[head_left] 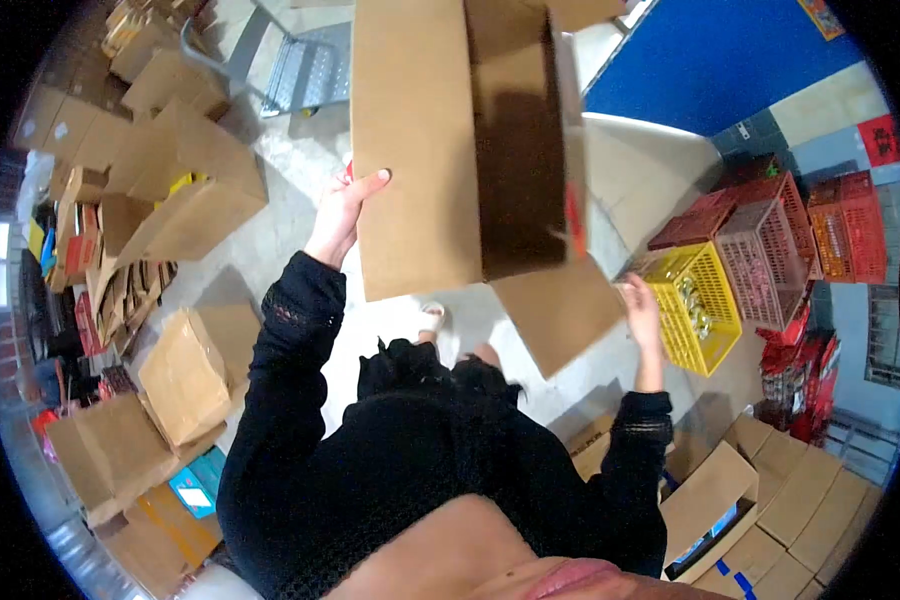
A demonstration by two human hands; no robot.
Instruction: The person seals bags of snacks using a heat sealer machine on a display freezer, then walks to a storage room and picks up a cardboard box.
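A large brown cardboard box (pixel 417 150) is held up in front of me, tilted, its dark inside facing right. My left hand (pixel 342 212) is closed on its left edge, the thumb flat on the cardboard and the other fingers mostly hidden behind. A loose flap (pixel 558 312) hangs from the box's lower right end. At that flap's outer corner is my right hand (pixel 642 305), its fingers bent and pinching the edge. Something red-orange, blurred, shows along the box's right side.
On the right stand a yellow crate (pixel 725 335) and several red crates (pixel 845 235). Cardboard boxes (pixel 185 375) are piled on the left, with more boxes (pixel 800 490) at lower right. A metal platform trolley (pixel 310 75) stands ahead, and a blue panel (pixel 705 65) at upper right.
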